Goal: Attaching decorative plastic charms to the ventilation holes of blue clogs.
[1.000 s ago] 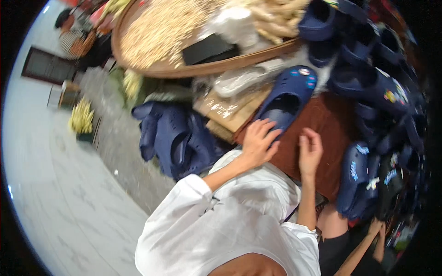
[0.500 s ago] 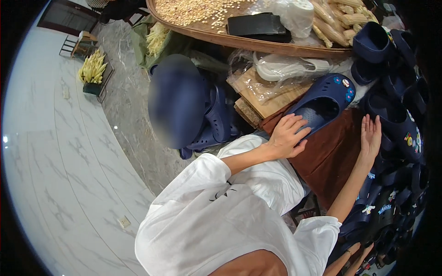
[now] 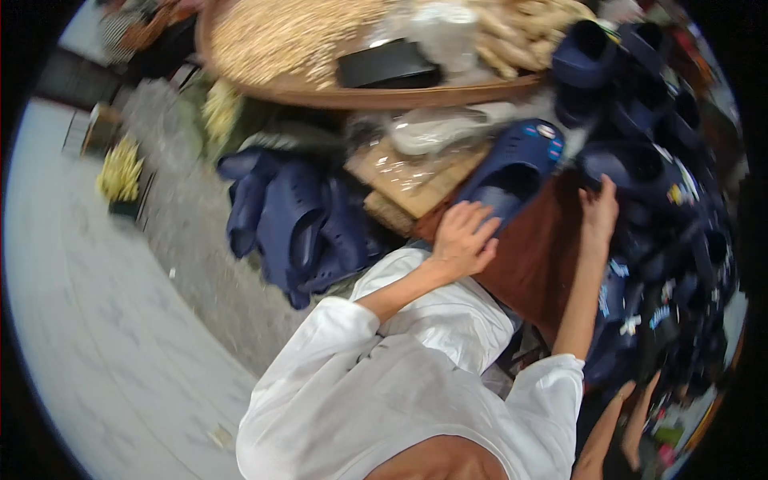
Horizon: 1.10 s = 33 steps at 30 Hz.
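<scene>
A navy clog (image 3: pixel 522 160) with small charms on its toe lies tilted over brown cloth (image 3: pixel 532 260) on my lap. My left hand (image 3: pixel 462 244) is closed on its heel end, fingers over the rim. To the right, my right hand (image 3: pixel 598 214) reaches up to the near edge of another navy clog (image 3: pixel 628 164) on the pile. Its fingers are partly stretched and somewhat blurred, with the fingertips at that clog's edge; no firm grip shows.
Plain navy clogs (image 3: pixel 292 216) are heaped at my left. A wooden board (image 3: pixel 436 180) bears a white shoe form (image 3: pixel 448 128) in clear plastic. Beyond stands a round tray (image 3: pixel 384 98) with kernels and a black box (image 3: pixel 390 66). Another person's arms (image 3: pixel 608 428) show at lower right.
The view has shifted, so the scene sits further left, and more of the left heap shows. My right hand has moved up to the piled clog's edge. My left hand stays on its clog.
</scene>
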{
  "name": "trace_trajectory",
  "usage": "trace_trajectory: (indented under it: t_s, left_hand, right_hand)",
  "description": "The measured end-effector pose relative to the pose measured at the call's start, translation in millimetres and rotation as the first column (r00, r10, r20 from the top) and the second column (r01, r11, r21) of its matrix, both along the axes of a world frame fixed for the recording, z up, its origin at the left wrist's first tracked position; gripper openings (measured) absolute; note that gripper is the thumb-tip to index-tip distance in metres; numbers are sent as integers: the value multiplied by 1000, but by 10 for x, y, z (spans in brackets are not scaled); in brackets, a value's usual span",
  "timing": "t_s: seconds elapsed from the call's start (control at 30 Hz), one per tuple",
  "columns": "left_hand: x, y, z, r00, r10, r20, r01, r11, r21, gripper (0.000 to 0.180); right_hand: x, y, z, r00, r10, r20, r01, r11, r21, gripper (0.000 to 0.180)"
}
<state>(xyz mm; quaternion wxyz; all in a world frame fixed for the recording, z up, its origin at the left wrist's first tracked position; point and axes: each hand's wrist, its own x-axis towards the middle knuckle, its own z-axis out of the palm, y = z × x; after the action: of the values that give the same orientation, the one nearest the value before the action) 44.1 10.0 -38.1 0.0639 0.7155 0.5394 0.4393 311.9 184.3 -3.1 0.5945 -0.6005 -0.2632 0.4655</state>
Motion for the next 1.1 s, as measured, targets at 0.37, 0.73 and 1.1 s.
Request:
trace_trajectory:
  t_s: [0.37,0.73,1.1]
  left_hand:
    - [-4,-18,32,994,-17,-108,20,1000,21,33]
    - [28,-60,388,985,-124,121,125,992,-5,29]
    - [526,195,542,865,-356,354,437,881,-181,35]
  right_hand:
    - [-471,-1862,-3,912,337,233,-360,931,62,38]
    - [-345,-2700,-131,820,545,-176,-571,805,-162,45]
    - [-82,-2638,117,703,619,351,-487,778,-397,31]
